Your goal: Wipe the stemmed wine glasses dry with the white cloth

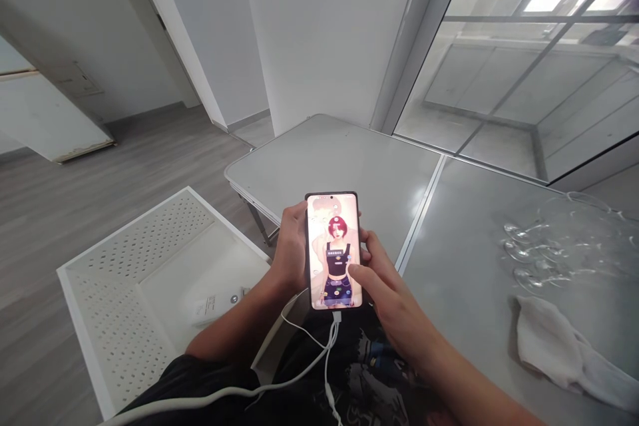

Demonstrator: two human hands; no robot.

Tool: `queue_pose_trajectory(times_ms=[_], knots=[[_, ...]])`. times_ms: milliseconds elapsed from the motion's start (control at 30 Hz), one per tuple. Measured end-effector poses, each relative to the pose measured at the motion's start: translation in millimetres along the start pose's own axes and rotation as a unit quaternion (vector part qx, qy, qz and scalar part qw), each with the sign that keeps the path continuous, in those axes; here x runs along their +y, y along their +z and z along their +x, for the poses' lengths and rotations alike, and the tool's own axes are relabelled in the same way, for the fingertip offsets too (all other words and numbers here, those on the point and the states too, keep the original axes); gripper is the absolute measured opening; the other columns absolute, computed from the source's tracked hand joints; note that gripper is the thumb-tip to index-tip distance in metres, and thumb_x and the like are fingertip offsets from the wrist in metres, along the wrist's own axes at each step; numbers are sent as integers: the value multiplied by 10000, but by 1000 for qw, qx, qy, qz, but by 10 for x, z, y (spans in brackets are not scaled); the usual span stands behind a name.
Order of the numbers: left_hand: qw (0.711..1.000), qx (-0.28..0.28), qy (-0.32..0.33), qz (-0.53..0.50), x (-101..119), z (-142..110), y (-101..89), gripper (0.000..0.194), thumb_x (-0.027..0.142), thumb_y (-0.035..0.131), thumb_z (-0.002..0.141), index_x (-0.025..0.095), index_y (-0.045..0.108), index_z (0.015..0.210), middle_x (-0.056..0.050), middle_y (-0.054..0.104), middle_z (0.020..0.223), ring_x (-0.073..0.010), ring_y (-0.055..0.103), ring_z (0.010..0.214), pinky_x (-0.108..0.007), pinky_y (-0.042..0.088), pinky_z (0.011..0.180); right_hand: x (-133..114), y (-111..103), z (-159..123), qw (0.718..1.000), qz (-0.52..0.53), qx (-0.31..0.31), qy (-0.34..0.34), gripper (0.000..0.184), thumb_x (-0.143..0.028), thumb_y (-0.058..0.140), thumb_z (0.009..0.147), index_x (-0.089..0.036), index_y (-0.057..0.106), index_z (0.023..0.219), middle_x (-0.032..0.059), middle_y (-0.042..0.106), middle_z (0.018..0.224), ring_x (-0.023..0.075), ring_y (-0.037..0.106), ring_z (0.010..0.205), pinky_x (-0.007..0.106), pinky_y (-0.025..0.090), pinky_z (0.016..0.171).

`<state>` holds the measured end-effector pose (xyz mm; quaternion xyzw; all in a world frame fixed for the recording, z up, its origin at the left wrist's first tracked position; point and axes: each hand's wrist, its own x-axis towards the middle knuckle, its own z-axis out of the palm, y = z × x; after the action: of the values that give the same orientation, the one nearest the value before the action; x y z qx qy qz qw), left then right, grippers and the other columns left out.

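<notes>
A smartphone in a dark case is held upright in front of me, its screen lit with a picture of a red-haired figure. My left hand grips its left edge, with most of the fingers hidden behind it. On the other side, my right hand holds the right edge, and its thumb lies over the lower right of the screen. A white cable is plugged into the phone's bottom end and runs down across my lap.
A grey folding table stands ahead and to the right. On its right part are several clear wine glasses lying down and a white cloth. To my left is a white perforated bin with a small white package. A glass door borders the table.
</notes>
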<state>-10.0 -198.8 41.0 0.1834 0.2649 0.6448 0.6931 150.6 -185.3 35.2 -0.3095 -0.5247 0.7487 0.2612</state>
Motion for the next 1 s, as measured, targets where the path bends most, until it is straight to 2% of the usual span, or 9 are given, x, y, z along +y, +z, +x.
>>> queue_pose_trajectory(times_ms=[367,567,867,1000], knots=[[1000,0,3,24,-17,-3,-42,654,569,537,843,58,656,1233,-205,754,1027,-376,722,987,-449,566,830,9,21,17,1000,-22,10,13,449,-355,673,891,-289,447,1274,30,626,998,246,665,884,396,582,743],[1000,-6,6,15,2,-13,28,641,574,541,855,67,651,1230,-195,755,1014,-368,726,977,-447,563,836,-37,53,-19,999,-15,34,10,224,-339,520,940,-273,508,1154,25,637,971,200,612,793,346,523,684],[1000,-5,5,5,6,-6,37,639,589,517,878,76,649,1235,-186,754,1002,-356,728,958,-443,564,819,-71,105,-26,999,-17,43,11,258,-372,563,927,-272,492,1155,37,654,1011,203,631,802,343,519,669],[1000,-5,2,8,2,-3,33,648,598,520,875,74,653,1231,-189,754,998,-353,729,945,-440,563,814,-28,46,2,1000,-18,17,13,298,-368,583,931,-280,476,1194,38,649,1027,209,641,827,353,547,702]])
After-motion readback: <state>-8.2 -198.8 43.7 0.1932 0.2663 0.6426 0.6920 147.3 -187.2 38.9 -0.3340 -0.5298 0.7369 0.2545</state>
